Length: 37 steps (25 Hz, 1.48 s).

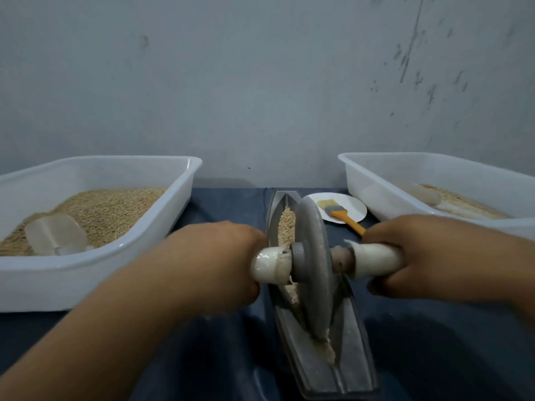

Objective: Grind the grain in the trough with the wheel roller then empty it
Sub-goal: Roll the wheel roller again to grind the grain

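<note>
Both hands, left & right, wrap the grey stone wheel roller's white handles; uneven push toward 12 o'clock could spill grain over the narrow grey boat-shaped trough.

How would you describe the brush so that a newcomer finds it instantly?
Start at the white tub on the right. Just left of it sits a small white plate, beside the grey trough. The brush lies on that plate: pale bristles and the scene's only orange handle.
</note>
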### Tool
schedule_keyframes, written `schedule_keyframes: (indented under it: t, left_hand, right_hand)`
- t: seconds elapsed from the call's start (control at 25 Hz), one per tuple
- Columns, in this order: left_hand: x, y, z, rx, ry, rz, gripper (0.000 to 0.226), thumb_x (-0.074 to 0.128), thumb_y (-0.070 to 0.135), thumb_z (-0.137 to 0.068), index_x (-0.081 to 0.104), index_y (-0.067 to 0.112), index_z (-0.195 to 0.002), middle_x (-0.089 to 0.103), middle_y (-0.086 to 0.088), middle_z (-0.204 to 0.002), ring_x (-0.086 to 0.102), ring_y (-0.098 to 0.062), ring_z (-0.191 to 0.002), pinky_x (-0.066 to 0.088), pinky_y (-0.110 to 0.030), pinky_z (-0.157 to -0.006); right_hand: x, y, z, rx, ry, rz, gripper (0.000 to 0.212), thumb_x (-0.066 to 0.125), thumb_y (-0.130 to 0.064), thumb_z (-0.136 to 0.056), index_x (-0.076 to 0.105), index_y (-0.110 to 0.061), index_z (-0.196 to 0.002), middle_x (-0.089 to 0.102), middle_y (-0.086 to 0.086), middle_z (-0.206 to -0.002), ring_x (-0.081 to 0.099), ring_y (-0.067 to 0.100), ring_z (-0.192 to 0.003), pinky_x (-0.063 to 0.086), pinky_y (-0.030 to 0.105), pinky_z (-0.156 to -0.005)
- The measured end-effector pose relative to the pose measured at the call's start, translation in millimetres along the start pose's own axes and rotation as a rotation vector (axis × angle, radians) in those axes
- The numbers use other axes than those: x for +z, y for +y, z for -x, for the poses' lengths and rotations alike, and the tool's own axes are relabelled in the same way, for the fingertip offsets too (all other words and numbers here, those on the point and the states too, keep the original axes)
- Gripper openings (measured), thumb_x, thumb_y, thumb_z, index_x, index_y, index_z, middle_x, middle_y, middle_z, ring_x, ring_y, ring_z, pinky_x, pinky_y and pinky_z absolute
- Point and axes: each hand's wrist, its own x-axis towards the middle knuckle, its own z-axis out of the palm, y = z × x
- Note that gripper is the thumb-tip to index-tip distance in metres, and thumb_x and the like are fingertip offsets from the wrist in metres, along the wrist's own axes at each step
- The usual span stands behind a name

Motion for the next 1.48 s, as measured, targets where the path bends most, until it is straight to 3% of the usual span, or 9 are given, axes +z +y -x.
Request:
schedule_keyframes:
  t: [0.12,0.36,0.56,0.72,0.92,1.04,1.32,1.4,1.48]
  left_hand:
    - [1,-3,-2,-0.009,-0.007,-0.002,0.018,0.066,0.038,-0.072,0.049,0.042,-0.076,0.058,0.015,-0.070,0.054,0.001,-0.063,0.041,-0.021,-0.056]
    - [27,-1,-27,-0.120,0.298,-0.125,0.021,0.056,0.043,-0.086,0.039,0.032,-0.082,0.042,0.011,-0.068,0.043,-0.010,-0.063,0.033,-0.029,-0.061]
    - [13,-6,-15,-0.030,0.103,-0.028,0.017,0.061,0.038,-0.076,0.045,0.034,-0.077,0.055,0.011,-0.072,0.052,-0.004,-0.067,0.044,-0.026,-0.063]
    - [-1,-11,-1,0.010,-0.022,0.033,0.019,0.062,0.044,-0.067,0.052,0.039,-0.083,0.062,0.014,-0.073,0.059,-0.002,-0.066,0.053,-0.029,-0.065]
    - [24,2,-22,-0.106,0.316,-0.187,0.023,0.054,0.039,-0.085,0.035,0.031,-0.078,0.044,0.010,-0.068,0.045,-0.009,-0.062,0.030,-0.028,-0.055]
    - [30,-4,-31,-0.135,0.312,-0.133,0.019,0.053,0.036,-0.087,0.036,0.030,-0.081,0.043,0.009,-0.069,0.049,-0.013,-0.069,0.033,-0.029,-0.060]
    - [-4,-9,2,-0.002,-0.066,0.024,0.019,0.067,0.044,-0.070,0.050,0.039,-0.076,0.061,0.015,-0.072,0.057,0.001,-0.064,0.045,-0.021,-0.059]
    - [-5,-7,2,-0.005,-0.044,-0.013,0.019,0.067,0.046,-0.071,0.049,0.040,-0.075,0.060,0.015,-0.070,0.055,0.001,-0.062,0.042,-0.021,-0.057]
    - [5,-3,-8,-0.058,0.086,-0.085,0.020,0.063,0.041,-0.078,0.044,0.035,-0.074,0.054,0.012,-0.070,0.048,-0.001,-0.061,0.037,-0.024,-0.056]
  right_hand:
    - [-1,-2,-1,-0.015,0.004,0.014,0.040,0.058,-0.064,-0.051,0.058,-0.048,-0.088,0.060,-0.028,-0.081,0.058,-0.005,-0.069,0.043,0.024,-0.052]
    - [34,-3,-45,0.082,0.367,0.161,0.021,0.064,-0.041,-0.082,0.060,-0.035,-0.102,0.067,-0.007,-0.096,0.062,0.022,-0.093,0.043,0.031,-0.067]
    - [10,11,-15,0.032,0.041,-0.029,0.027,0.071,-0.050,-0.066,0.058,-0.039,-0.086,0.063,-0.013,-0.076,0.060,0.004,-0.069,0.050,0.029,-0.062]
    - [-10,13,3,-0.010,-0.210,-0.172,0.051,0.066,-0.067,-0.051,0.062,-0.041,-0.095,0.065,-0.017,-0.082,0.063,0.002,-0.067,0.051,0.026,-0.059]
    - [31,1,-39,0.154,0.289,0.081,0.021,0.068,-0.038,-0.075,0.061,-0.036,-0.095,0.067,-0.010,-0.092,0.063,0.015,-0.086,0.048,0.031,-0.069]
    - [42,-3,-52,0.108,0.437,0.210,0.018,0.063,-0.036,-0.081,0.060,-0.033,-0.099,0.065,-0.007,-0.097,0.061,0.022,-0.092,0.043,0.031,-0.069]
    - [-7,13,0,-0.001,-0.171,-0.142,0.052,0.063,-0.069,-0.049,0.061,-0.043,-0.094,0.064,-0.019,-0.081,0.062,0.000,-0.067,0.051,0.025,-0.058]
    - [-4,11,-2,0.008,-0.171,-0.154,0.050,0.066,-0.067,-0.050,0.062,-0.044,-0.093,0.065,-0.020,-0.082,0.062,0.000,-0.068,0.049,0.024,-0.058]
    - [12,7,-19,0.058,0.033,-0.085,0.031,0.070,-0.054,-0.061,0.063,-0.042,-0.089,0.065,-0.016,-0.082,0.062,0.003,-0.072,0.047,0.027,-0.061]
